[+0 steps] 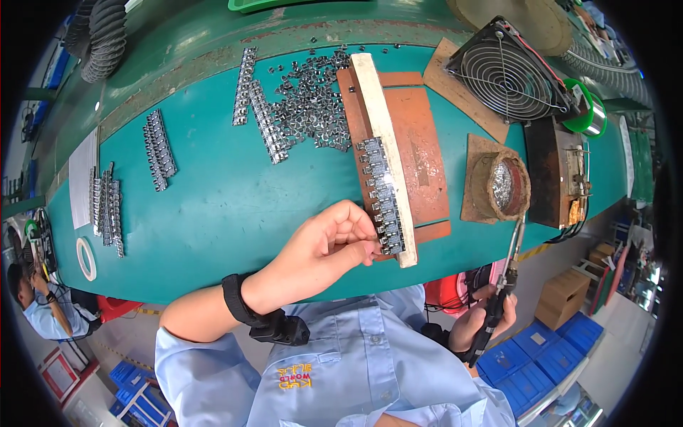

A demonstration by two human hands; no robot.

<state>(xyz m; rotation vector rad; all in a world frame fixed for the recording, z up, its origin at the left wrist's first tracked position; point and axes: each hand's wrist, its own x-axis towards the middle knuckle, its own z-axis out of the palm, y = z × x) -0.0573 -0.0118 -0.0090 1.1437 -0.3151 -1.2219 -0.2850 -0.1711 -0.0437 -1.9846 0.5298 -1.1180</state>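
Down near the front edge of the green surface (213, 206), the left hand (324, 249) pinches the lowest of a row of small metal clips (382, 196) between thumb and fingers (364, 235). The clips stand in a line along a pale wooden bar (380, 121) that lies across a reddish-brown board (423, 149). The right hand (482, 324), off the surface by the lap, is clenched around a soldering iron (506, 274), its tip pointing up toward a round pot of solder (504, 186). A loose pile of metal parts (309, 103) lies behind the board, and a wire-guarded fan (509, 75) sits farther right.
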